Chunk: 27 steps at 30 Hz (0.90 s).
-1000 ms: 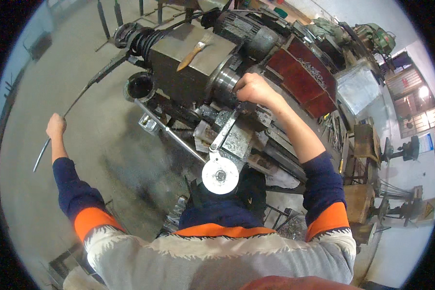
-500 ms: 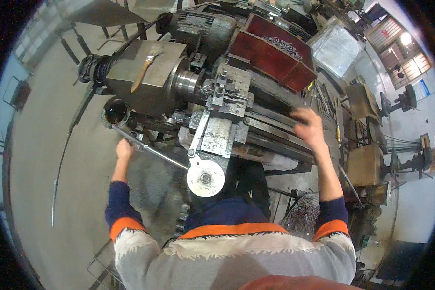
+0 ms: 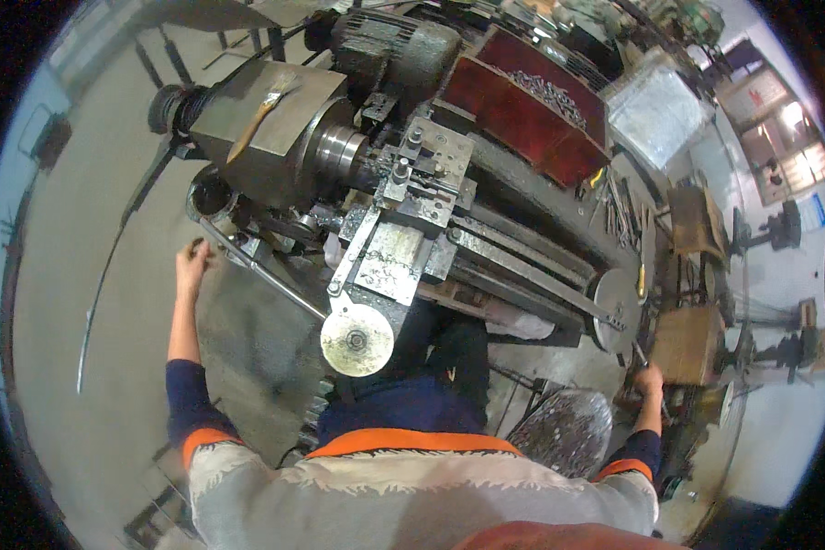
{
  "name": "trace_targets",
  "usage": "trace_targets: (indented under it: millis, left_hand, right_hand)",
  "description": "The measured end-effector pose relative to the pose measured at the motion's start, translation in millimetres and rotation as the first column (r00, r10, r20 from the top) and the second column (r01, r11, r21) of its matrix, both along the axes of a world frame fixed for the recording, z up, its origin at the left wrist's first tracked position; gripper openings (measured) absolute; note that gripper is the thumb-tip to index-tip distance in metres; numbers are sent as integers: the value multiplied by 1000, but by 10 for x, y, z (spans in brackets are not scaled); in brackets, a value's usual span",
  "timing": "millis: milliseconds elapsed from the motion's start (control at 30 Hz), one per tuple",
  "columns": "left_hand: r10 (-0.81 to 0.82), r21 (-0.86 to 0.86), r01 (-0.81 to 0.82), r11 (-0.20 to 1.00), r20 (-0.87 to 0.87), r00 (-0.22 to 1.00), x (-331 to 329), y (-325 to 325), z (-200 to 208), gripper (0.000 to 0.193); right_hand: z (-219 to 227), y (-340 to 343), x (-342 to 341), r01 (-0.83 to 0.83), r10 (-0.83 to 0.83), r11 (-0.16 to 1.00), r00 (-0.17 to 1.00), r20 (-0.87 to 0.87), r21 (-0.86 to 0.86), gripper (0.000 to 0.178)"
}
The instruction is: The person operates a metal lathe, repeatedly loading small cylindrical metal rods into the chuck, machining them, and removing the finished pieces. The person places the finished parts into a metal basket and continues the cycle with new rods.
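My left hand is held beside the bench lathe's headstock, fingers curled around something small and dark that I cannot make out. Close to it, a slanting metal lever runs down toward a round pale disc at the front. My right hand is closed around a metal rod handle at the lathe's right end, below a grey round plate. Between the hands lie the tool post and the shiny chuck, with wet metal chips around the carriage.
A wooden-handled brush rests on the headstock cover. Behind the bed stands a red metal tray holding small metal parts. Hand tools lie at the right, past a plastic-wrapped box. A stool seat is beside my right leg.
My right hand has swung from above the bed down to the rod handle at the right and gripped it. My left hand has moved left, away from the slanting lever.
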<state>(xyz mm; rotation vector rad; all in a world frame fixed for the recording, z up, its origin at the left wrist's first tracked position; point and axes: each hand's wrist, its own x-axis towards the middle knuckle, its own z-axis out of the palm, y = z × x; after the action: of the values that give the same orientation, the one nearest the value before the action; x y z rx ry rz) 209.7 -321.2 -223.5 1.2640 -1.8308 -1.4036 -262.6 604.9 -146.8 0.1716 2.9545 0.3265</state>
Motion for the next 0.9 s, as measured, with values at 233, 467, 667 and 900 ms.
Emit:
trace_targets:
  millis: [233,467,667,900]
  left_hand:
    - [397,264,-327,908,-285,872,-861,393,348,27]
    - [494,266,-422,867,-337,802,-962,320,89,19]
    - [522,223,-477,850,-234,820,-1002,466,333,18]
    - [479,161,-452,877,-265,837,-1048,544,449,18]
  right_hand:
    - [-58,-2,165,148,-150,985,988,21,85,39]
    - [-235,-334,1103,179,-178,984,962,-206,-13,35]
    - [-267,-555,1438,242,-300,942,918,-260,-231,33]
    - [-257,-658,1513,227,-303,936,909,-287,-271,34]
